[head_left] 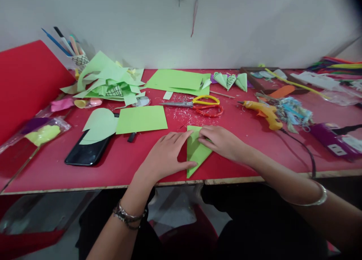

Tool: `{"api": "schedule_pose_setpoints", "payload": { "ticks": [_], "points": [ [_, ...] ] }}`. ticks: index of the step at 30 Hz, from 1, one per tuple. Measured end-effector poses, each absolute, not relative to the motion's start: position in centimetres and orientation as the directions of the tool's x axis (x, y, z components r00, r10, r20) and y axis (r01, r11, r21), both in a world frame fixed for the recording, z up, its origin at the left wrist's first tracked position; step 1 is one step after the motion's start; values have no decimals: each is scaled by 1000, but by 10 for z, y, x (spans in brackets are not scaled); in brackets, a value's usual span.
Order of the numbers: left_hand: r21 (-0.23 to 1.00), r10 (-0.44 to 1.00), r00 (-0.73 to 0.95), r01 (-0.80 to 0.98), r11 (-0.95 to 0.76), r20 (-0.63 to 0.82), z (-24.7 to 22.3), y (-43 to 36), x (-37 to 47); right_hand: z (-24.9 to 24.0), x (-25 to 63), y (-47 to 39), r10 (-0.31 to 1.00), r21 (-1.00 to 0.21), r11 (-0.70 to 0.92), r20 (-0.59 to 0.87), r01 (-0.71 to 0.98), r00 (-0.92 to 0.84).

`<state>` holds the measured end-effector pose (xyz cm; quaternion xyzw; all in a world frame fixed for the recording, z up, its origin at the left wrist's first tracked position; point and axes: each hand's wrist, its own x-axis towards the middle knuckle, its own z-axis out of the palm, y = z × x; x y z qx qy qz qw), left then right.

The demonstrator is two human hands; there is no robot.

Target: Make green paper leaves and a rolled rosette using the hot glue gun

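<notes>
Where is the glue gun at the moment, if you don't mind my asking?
In the head view, the yellow glue gun lies on the right side of the red table, left of the purple box.

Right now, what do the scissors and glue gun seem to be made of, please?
Scissors: probably metal blades, grey with a dull sheen; smooth, glossy yellow and red handles, likely plastic. Glue gun: likely hard plastic, its yellow body smooth, moulded.

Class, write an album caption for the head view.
Left hand and right hand on folded green paper, scissors beyond.
</notes>
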<state>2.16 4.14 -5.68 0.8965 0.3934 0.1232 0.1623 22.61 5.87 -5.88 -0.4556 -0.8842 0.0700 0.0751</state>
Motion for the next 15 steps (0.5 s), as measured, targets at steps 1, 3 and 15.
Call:
{"api": "schedule_pose_setpoints", "payload": {
  "ticks": [1,3,15],
  "points": [
    [387,744,661,665,-639,93,-57,41,22,-60,226,58,823,-190,566,73,802,-563],
    [383,744,661,664,-641,98,-59,41,22,-61,226,57,826,-180,562,82,807,-557],
    [380,731,679,657,-651,77,-63,40,18,-65,222,56,838,-75,545,81,835,-540]
  ]
}}
